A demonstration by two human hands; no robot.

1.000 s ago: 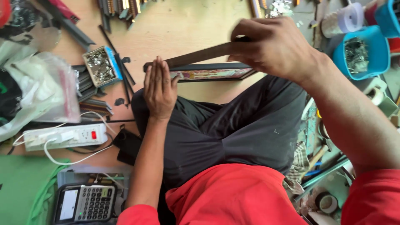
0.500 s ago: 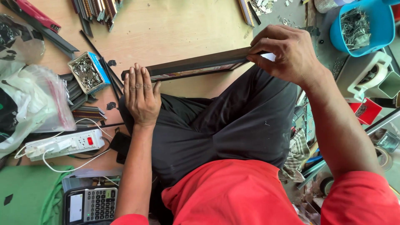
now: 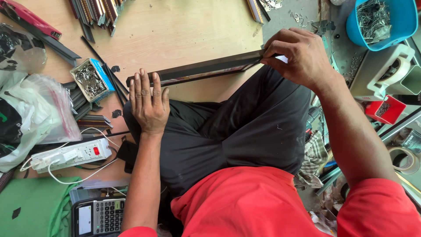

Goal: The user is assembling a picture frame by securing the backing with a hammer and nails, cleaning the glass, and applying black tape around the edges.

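Observation:
A dark picture frame [image 3: 206, 69] stands on edge across my knees, seen from its side. My left hand [image 3: 148, 102] lies flat with fingers together against its left end, resting on my black trousers. My right hand [image 3: 299, 55] grips the frame's right end, fingers curled over the top edge. I sit cross-legged on a light wooden board [image 3: 184, 30].
A small blue box of metal rings [image 3: 90, 79] and dark moulding strips [image 3: 98, 11] lie left of the frame. A white power strip [image 3: 72, 154], plastic bags [image 3: 30, 112] and a calculator [image 3: 98, 216] are at the left. A blue tub of metal bits [image 3: 381, 19] and tape rolls [image 3: 401, 159] sit right.
The view has shifted down and left relative to the scene. Both hands stay on the frame; my left hand has gone from edge-on to flat against the frame's left end.

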